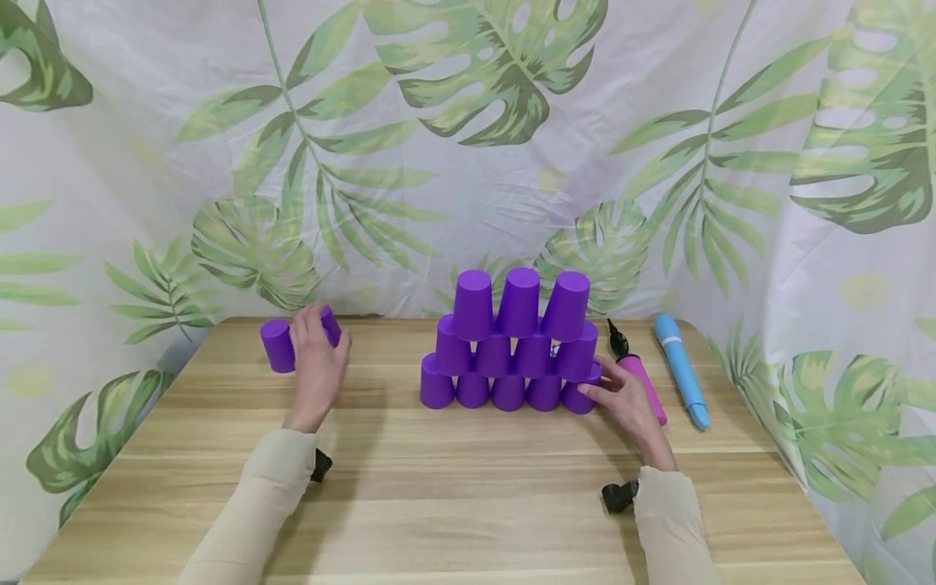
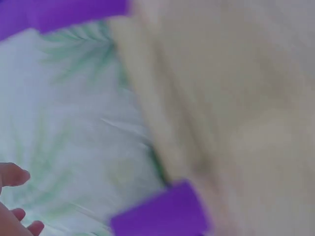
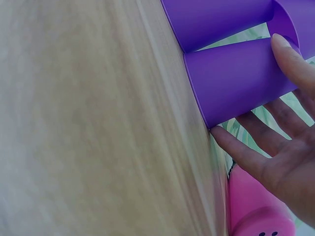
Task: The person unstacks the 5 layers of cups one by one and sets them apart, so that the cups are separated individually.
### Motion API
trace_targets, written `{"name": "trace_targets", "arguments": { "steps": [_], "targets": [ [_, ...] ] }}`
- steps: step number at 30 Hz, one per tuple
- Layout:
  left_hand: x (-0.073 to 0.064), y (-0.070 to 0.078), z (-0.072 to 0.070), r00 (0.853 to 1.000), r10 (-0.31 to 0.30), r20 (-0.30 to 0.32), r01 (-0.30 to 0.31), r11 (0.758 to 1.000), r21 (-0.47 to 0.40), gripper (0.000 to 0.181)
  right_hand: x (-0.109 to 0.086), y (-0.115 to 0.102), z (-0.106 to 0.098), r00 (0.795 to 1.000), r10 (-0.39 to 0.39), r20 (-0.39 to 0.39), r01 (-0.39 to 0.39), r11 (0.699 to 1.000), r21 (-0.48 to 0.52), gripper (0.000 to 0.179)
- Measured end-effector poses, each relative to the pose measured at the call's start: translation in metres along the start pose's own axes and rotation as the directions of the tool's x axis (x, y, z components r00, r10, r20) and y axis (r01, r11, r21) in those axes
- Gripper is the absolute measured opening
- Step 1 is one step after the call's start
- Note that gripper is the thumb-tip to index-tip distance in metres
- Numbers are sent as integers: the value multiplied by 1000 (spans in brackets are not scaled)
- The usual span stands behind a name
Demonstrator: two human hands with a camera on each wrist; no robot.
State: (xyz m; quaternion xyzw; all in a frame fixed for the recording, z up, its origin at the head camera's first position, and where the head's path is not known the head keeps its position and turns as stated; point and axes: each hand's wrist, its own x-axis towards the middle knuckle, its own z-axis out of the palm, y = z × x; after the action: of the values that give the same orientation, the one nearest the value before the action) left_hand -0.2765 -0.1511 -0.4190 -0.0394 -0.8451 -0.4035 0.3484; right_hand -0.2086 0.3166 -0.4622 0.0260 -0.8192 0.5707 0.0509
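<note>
Purple upside-down cups stand in a three-row wall [image 1: 493,391], with three cups on its top row. My right hand [image 1: 629,400] is at the lower right corner of this wall. There its thumb overlaps the top part of the end cup [image 3: 241,78], and its straight, spread fingers lie along the cup's outer side, one fingertip at the rim. On the table's far left, my left hand [image 1: 317,357] hovers between two separate cups, the outer cup [image 1: 278,346] and the inner cup [image 1: 331,326], partly hidden. The left wrist view shows its fingertips [image 2: 17,176] apart, nothing between them.
Right of the wall lies a pink hand pump [image 1: 647,390] with a black nozzle. Beyond it is a light blue tube-shaped thing [image 1: 683,370] with a narrowed end. A leaf-patterned cloth [image 1: 366,162] hangs behind the wooden table [image 1: 468,504]. A small black camera sits on each wrist.
</note>
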Motion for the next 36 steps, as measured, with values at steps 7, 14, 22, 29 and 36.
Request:
{"name": "trace_targets", "arguments": {
  "steps": [7,14,22,29,36],
  "targets": [
    [10,77,3,993,90,80,-64,958,-279,46,2,-1,-1,1000,-1,6,1,1000,-1,65],
    [17,135,16,946,140,293,38,848,-529,57,3,-3,-2,1000,-2,-1,2,1000,5,64],
    [14,152,35,895,149,420,127,818,-562,70,1,-1,1,1000,-6,7,6,1000,-6,65],
    [12,156,49,891,149,430,107,849,-518,79,2,-2,0,1000,-3,4,3,1000,1,64],
    [7,158,53,905,146,400,91,851,-517,70,1,-3,1,1000,-9,9,9,1000,-5,64]
  ]
}}
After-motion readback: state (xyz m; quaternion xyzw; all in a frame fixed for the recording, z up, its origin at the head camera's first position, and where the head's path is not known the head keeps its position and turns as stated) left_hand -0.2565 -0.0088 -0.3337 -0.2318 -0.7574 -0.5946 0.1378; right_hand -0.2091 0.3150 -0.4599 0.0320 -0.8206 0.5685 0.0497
